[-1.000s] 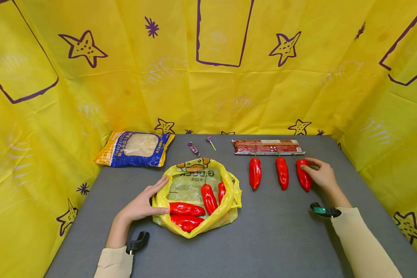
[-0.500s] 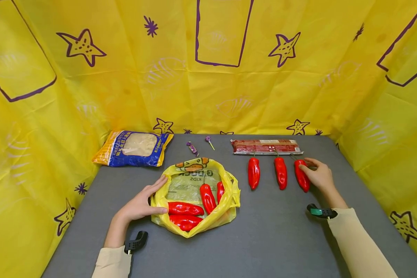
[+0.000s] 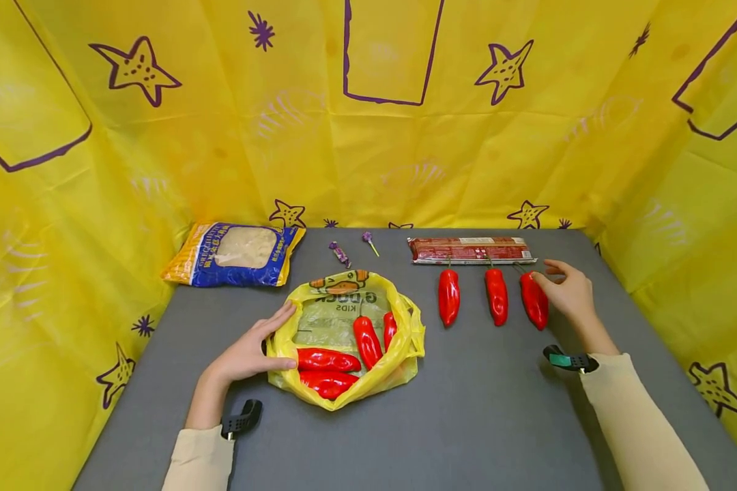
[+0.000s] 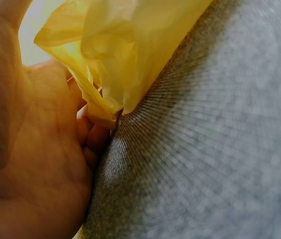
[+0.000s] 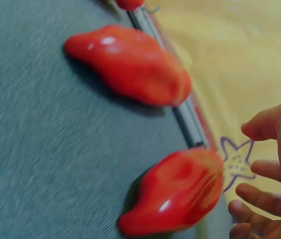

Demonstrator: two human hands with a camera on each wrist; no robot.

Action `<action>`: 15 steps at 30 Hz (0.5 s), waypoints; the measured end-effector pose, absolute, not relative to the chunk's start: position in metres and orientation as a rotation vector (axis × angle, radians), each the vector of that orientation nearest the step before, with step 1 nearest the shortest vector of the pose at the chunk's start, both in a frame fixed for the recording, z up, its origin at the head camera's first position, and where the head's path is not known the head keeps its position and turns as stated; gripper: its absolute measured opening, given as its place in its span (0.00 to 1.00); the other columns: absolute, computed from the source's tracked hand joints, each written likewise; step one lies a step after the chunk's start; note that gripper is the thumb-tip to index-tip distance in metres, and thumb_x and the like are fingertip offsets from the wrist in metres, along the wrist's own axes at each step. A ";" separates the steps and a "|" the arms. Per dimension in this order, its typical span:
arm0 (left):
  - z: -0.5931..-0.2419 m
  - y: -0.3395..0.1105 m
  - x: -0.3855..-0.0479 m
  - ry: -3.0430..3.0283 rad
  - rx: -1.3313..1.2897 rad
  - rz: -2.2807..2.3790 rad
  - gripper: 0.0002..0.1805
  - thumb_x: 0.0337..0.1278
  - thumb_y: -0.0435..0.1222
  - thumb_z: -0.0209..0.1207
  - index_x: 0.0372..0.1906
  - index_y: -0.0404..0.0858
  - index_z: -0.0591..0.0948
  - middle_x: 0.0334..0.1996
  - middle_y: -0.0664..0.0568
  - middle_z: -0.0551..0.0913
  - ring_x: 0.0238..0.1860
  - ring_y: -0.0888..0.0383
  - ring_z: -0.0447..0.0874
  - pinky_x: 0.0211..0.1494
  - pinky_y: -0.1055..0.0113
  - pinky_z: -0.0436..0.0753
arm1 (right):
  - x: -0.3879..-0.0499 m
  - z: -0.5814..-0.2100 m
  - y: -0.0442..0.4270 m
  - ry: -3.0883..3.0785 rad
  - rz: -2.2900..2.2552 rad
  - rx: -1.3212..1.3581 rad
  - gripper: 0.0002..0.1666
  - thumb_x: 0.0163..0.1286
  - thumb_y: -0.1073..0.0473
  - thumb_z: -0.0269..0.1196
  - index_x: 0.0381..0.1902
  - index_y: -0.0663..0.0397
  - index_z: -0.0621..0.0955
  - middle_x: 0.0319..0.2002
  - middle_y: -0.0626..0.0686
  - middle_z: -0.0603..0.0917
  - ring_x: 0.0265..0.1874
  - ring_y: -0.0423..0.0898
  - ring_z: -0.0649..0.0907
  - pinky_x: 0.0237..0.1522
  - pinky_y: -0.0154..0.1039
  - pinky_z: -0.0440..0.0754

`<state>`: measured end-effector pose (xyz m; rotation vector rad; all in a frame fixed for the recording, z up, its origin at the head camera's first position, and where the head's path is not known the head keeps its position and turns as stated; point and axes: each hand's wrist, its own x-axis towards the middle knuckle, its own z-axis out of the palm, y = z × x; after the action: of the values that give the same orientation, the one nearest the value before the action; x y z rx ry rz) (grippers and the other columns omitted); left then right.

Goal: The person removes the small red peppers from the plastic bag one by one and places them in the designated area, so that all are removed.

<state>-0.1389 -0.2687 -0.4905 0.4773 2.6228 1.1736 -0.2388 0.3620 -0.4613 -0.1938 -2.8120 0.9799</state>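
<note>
In the head view my left hand point(image 3: 252, 348) lies against the left side of a yellow plastic bag point(image 3: 408, 341), its fingers extended along the rim and thumb reaching over the edge. The bag's mouth gapes and several glossy red peppers point(image 3: 368, 341) are visible inside. At the right, my right hand point(image 3: 571, 296) hovers beside the rightmost red pepper point(image 3: 536, 305) of a row of three on the table. In the right wrist view a gap shows between its loosely bent fingers and that pepper point(image 5: 177, 191). The middle pepper point(image 3: 496, 296) and left pepper point(image 3: 449, 298) lie alongside it.
A long red packet point(image 3: 473, 251) lies behind the pepper row. Toward the back left are a blue and orange pasta bag point(image 3: 239, 254), a purple wrapped candy point(image 3: 340, 254) and a purple lollipop point(image 3: 369, 241). Yellow printed cloth point(image 3: 381, 164) walls the grey table point(image 3: 467, 423) at back and sides.
My right fingertips have drawn slightly away from the rightmost pepper, which stays put on the table. The left hand keeps its place on the bag. The head view has tilted a little downward.
</note>
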 end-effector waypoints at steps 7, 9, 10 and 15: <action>-0.491 -0.269 -0.138 2.627 0.470 1.171 0.59 0.54 0.54 0.76 0.87 0.51 0.57 0.88 0.52 0.48 0.76 0.39 0.61 0.74 0.28 0.62 | -0.243 -0.442 0.345 -2.750 0.965 -0.137 0.37 0.79 0.43 0.61 0.73 0.63 0.76 0.62 0.70 0.82 0.52 0.65 0.82 0.44 0.45 0.78; -0.491 -0.269 -0.138 2.625 0.465 1.175 0.59 0.54 0.54 0.76 0.87 0.51 0.57 0.88 0.52 0.48 0.76 0.39 0.60 0.74 0.27 0.62 | -0.242 -0.436 0.336 -2.735 0.977 -0.111 0.37 0.78 0.43 0.61 0.73 0.62 0.76 0.62 0.70 0.83 0.51 0.64 0.82 0.41 0.42 0.77; -0.490 -0.269 -0.138 2.625 0.462 1.175 0.59 0.54 0.55 0.76 0.87 0.51 0.57 0.88 0.53 0.48 0.76 0.39 0.60 0.74 0.27 0.62 | -0.242 -0.433 0.332 -2.728 0.986 -0.094 0.37 0.78 0.43 0.62 0.73 0.62 0.76 0.62 0.70 0.83 0.51 0.63 0.82 0.41 0.39 0.76; -0.489 -0.269 -0.139 2.620 0.462 1.177 0.59 0.54 0.55 0.76 0.87 0.51 0.57 0.88 0.53 0.48 0.77 0.39 0.60 0.74 0.27 0.62 | -0.243 -0.423 0.306 -2.691 1.008 0.022 0.34 0.77 0.46 0.65 0.72 0.61 0.78 0.59 0.69 0.84 0.45 0.60 0.83 0.35 0.29 0.72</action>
<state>-0.1390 -0.2689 -0.4893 0.4616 2.6199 1.1769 -0.2432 0.3058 -0.4232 0.0220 -2.6909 1.0084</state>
